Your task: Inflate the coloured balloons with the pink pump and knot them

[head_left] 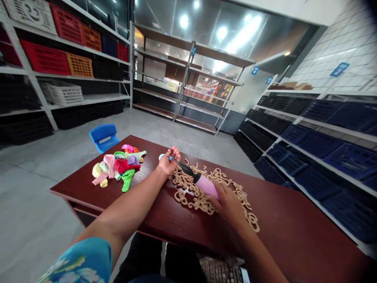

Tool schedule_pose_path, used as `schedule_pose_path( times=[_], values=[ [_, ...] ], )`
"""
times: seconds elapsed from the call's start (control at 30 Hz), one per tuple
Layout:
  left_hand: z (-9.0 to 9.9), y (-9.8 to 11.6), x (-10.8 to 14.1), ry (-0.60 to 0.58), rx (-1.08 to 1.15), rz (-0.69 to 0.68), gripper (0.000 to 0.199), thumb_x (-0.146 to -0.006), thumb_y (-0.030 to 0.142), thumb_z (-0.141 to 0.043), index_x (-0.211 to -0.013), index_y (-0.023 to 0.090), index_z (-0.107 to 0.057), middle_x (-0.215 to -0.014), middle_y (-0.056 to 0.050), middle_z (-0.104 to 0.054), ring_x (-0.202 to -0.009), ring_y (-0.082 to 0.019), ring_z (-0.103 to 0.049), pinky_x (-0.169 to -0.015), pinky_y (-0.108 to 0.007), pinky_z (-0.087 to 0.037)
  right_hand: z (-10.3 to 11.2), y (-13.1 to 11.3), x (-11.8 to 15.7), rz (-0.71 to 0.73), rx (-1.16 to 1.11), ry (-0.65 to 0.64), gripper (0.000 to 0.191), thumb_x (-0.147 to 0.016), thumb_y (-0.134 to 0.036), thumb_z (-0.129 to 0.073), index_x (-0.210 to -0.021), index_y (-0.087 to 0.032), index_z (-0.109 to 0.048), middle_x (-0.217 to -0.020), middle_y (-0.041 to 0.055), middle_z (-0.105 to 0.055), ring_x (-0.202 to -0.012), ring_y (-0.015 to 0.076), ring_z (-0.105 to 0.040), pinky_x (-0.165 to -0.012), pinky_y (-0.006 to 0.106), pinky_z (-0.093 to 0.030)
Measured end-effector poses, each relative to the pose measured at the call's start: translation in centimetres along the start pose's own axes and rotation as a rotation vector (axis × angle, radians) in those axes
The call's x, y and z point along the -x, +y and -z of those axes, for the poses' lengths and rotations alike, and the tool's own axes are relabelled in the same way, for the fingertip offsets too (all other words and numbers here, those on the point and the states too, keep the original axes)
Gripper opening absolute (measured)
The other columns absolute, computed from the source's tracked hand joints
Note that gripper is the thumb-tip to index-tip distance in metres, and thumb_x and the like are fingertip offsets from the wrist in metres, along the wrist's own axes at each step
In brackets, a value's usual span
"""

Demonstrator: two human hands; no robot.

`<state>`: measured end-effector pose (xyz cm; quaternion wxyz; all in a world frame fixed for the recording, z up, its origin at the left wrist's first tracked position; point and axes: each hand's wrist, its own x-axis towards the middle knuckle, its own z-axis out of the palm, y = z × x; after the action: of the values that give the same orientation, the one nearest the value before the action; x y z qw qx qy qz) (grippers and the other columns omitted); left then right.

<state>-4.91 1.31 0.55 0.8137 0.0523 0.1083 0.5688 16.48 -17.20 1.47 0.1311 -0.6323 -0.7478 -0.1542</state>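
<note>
Short teal-blue sleeve point(88, 257) on the left arm point(126, 214), printed with pale flowers and yellow-green leaves. Black trousers point(143, 255). Left hand point(168, 162) and right hand point(229, 201) bare, same for forearms.

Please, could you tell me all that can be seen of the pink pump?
The pink pump has a smooth, rounded, plastic-looking body and a black front that narrows to a thin nozzle. It slants over the tan curled pieces, nozzle toward the left hand; whether it touches the pieces is unclear. The right hand grips the body and hides its rear end. The tip reaches the left hand, which holds a light-blue balloon; whether it is inside the balloon cannot be seen.
</note>
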Motion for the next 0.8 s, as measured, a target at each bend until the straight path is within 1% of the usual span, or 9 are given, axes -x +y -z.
schedule_pose_path(
  times=[0.3, 0.4, 0.53, 0.63, 0.8],
  values=[
    [-0.2, -0.5, 0.2, -0.015, -0.060, 0.000, 0.018, -0.087, 0.019, -0.043, -0.088, 0.011, -0.059, -0.071, -0.006, -0.060, -0.064, -0.013, -0.058, -0.061, -0.027, -0.048, 0.3, -0.4, -0.9, -0.008, -0.008, 0.000, 0.039, -0.083, -0.034, -0.046, -0.119, -0.019, -0.047, -0.109, 0.0107, -0.057, -0.096, 0.0229, -0.053, -0.080, 0.035, -0.042],
    [-0.1, -0.7, 0.1, -0.022, -0.092, -0.014, 0.017, -0.086, 0.019, -0.044, -0.086, 0.011, -0.059, -0.070, -0.005, -0.059, -0.063, -0.013, -0.058, -0.060, -0.027, -0.048, 0.2, -0.5, -1.2, -0.009, 0.007, -0.012, 0.040, -0.084, -0.035, -0.046, -0.120, -0.018, -0.046, -0.109, 0.0111, -0.056, -0.096, 0.0228, -0.053, -0.081, 0.035, -0.041],
    [0.1, -1.1, 0.1, 0.014, -0.151, -0.037, 0.013, -0.085, 0.019, -0.047, -0.085, 0.012, -0.058, -0.069, -0.004, -0.059, -0.059, -0.012, -0.057, -0.059, -0.027, -0.047, -0.1, -0.8, -1.6, -0.010, 0.024, -0.009, 0.042, -0.083, -0.039, -0.046, -0.120, -0.017, -0.046, -0.111, 0.0112, -0.056, -0.097, 0.0227, -0.052, -0.083, 0.034, -0.039],
    [0.1, -1.2, 0.1, 0.029, -0.161, -0.058, 0.010, -0.084, 0.019, -0.049, -0.084, 0.013, -0.057, -0.064, -0.001, -0.055, -0.053, -0.010, -0.052, -0.054, -0.025, -0.045, 0.0, -1.3, -2.4, -0.009, 0.013, -0.015, 0.045, -0.083, -0.042, -0.046, -0.121, -0.018, -0.046, -0.110, 0.0112, -0.056, -0.099, 0.0231, -0.051, -0.083, 0.034, -0.038],
    [0.2, -0.7, -0.1, 0.004, -0.090, -0.060, 0.007, -0.083, 0.019, -0.051, -0.079, 0.013, -0.054, -0.054, 0.004, -0.043, -0.045, -0.006, -0.043, -0.047, -0.020, -0.039, 0.6, -2.7, -4.7, 0.011, -0.018, -0.084, 0.046, -0.082, -0.047, -0.046, -0.120, -0.019, -0.046, -0.105, 0.0105, -0.056, -0.094, 0.0226, -0.052, -0.080, 0.033, -0.038]
  ],
)
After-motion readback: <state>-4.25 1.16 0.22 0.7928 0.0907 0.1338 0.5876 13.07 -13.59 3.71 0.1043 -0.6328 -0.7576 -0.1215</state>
